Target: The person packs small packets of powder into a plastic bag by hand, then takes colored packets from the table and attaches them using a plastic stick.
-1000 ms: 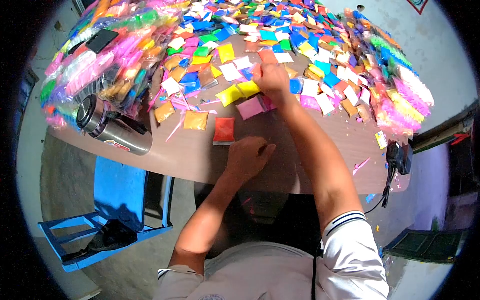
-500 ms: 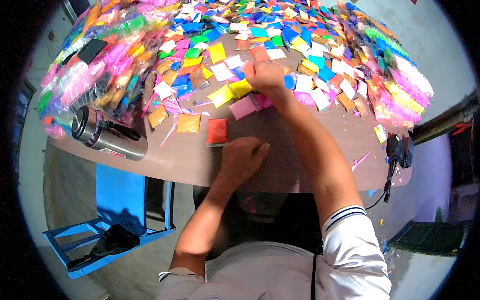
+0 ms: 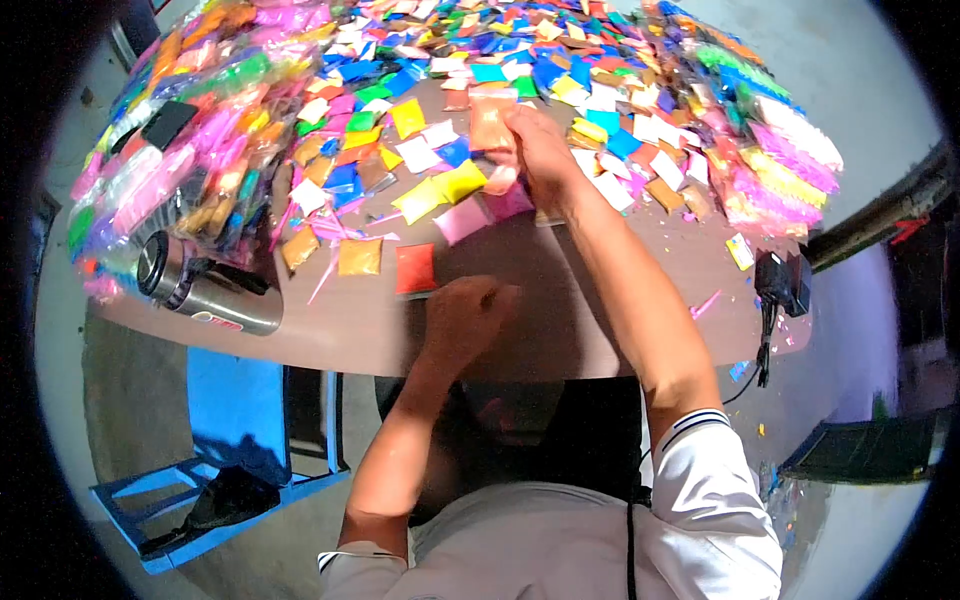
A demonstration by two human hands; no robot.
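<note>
My right hand (image 3: 545, 150) grips the edge of a salmon-orange packet (image 3: 491, 122) between thumb and fingers, raised over the table beside the heap of packets. Just below it lie a magenta packet (image 3: 508, 201), a pink packet (image 3: 463, 221) and a yellow packet (image 3: 459, 180). My left hand (image 3: 462, 308) is curled closed near the table's front edge, in shadow; whatever its fingers hold, if anything, is hidden. Close to its left lies a red packet (image 3: 415, 268), with an ochre packet (image 3: 360, 257) further left.
A heap of small coloured packets (image 3: 540, 50) spreads across the back of the table (image 3: 340, 330). Large bagged bundles flank it, with a phone (image 3: 168, 124) on the left ones. A steel flask (image 3: 225, 295) lies at left, a black adapter (image 3: 782, 283) at right. A blue chair (image 3: 235, 405) stands below.
My right hand has taken hold of the salmon-orange packet and lifted it, turning its face into view. My left hand stays near the red packet. The view has shifted slightly.
</note>
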